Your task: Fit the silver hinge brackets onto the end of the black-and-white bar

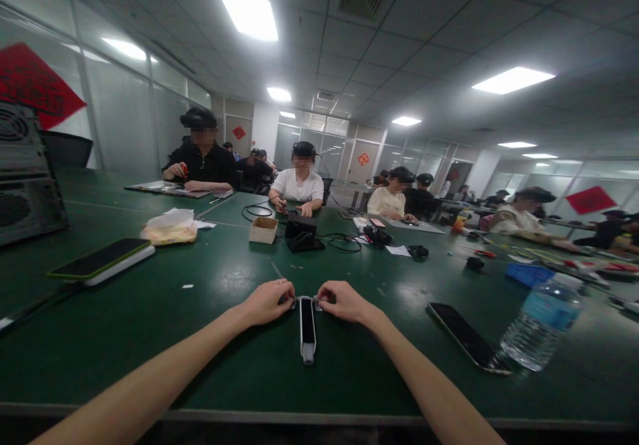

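A slim white device with a black top face lies lengthwise on the green workbench, pointing away from me. A small silvery metal piece sits across its far end. My left hand pinches that piece from the left side, and my right hand pinches it from the right. The fingertips hide most of the piece, so its exact shape cannot be made out.
To the right lie a black smartphone and a water bottle. Another phone lies left. Farther off are a small cardboard box, a black unit with cables, and several co-workers working along the bench.
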A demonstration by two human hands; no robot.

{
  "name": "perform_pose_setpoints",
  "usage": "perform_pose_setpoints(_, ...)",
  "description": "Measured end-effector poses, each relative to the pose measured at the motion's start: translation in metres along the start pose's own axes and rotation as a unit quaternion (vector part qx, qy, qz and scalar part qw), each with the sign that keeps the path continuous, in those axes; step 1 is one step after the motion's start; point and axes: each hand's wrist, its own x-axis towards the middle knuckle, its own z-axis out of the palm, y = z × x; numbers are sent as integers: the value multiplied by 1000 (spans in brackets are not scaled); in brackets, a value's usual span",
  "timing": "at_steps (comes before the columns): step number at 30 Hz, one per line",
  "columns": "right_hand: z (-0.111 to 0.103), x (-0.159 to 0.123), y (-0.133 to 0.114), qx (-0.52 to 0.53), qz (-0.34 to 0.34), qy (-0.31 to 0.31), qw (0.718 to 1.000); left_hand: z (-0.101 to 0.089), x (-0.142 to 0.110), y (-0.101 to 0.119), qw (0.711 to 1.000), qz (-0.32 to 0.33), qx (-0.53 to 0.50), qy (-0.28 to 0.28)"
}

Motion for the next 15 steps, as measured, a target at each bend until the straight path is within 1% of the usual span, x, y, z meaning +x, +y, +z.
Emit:
perform_pose_setpoints(7,1,0,-3,-5,12,-4,1000,1,0,-1,1000,6,8,3)
perform_pose_setpoints(15,2,0,-5,5,10,0,1000,1,0,-1,1000,4,4,-1)
